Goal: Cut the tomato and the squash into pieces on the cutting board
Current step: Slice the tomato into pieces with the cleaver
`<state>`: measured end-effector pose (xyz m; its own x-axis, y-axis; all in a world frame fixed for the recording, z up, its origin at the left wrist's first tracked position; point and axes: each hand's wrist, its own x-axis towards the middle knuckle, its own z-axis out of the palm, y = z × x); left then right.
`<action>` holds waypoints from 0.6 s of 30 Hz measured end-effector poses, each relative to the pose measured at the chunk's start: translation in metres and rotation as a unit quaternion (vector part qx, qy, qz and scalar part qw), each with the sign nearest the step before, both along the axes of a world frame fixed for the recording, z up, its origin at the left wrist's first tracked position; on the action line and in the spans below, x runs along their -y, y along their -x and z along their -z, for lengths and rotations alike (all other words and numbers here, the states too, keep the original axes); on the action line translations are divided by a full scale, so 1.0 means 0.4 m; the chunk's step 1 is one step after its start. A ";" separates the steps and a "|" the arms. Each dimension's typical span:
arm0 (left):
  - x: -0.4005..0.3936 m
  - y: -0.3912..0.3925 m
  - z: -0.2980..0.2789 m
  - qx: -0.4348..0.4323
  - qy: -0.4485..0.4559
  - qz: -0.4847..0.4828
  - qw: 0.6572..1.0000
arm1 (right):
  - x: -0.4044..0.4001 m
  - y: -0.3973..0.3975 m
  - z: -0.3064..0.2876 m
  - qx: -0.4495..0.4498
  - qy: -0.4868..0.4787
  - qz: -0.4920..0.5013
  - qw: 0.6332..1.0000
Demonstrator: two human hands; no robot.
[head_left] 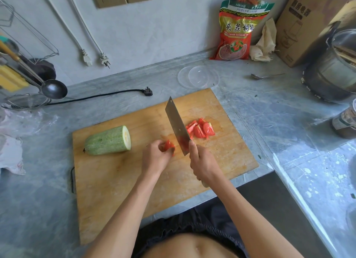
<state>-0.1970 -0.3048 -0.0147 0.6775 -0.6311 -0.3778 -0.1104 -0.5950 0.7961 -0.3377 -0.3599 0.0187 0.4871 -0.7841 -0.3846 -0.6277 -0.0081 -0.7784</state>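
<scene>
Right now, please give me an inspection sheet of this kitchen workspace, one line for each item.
Surface: cutting board on grey counter.
Job's things: squash uncut; tomato wedges piled right of cleaver.
Clutter: plastic lid, spoon, red bag.
Grippers: left hand pinches tomato piece; right hand grips cleaver.
Cables: black cable, two white plugs, all unplugged.
Surroundings: cardboard box, pot.

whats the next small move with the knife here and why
Probably bring the knife down through the tomato piece that the left hand pinches on the board. The right hand holds the blade just beside that piece, cut wedges already lie to its right, and the squash is still uncut.
</scene>
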 end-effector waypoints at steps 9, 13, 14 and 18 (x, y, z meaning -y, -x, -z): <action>0.024 -0.010 0.013 -0.022 -0.020 -0.015 0.999 | -0.020 0.015 -0.015 -0.013 0.015 -0.029 0.999; 0.014 -0.016 0.013 -0.142 0.018 -0.053 0.988 | -0.031 0.020 -0.012 -0.014 0.008 -0.021 1.000; 0.011 -0.016 0.014 -0.154 0.024 -0.055 0.986 | -0.030 0.023 -0.010 -0.014 0.006 -0.014 1.000; -0.009 -0.027 0.033 -0.115 0.042 -0.058 0.991 | -0.023 0.030 -0.009 -0.013 0.014 0.001 1.000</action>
<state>-0.1864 -0.3012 -0.0281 0.6503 -0.5889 -0.4799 0.1447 -0.5241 0.8393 -0.3499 -0.3507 0.0222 0.4756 -0.7957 -0.3751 -0.6485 -0.0290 -0.7607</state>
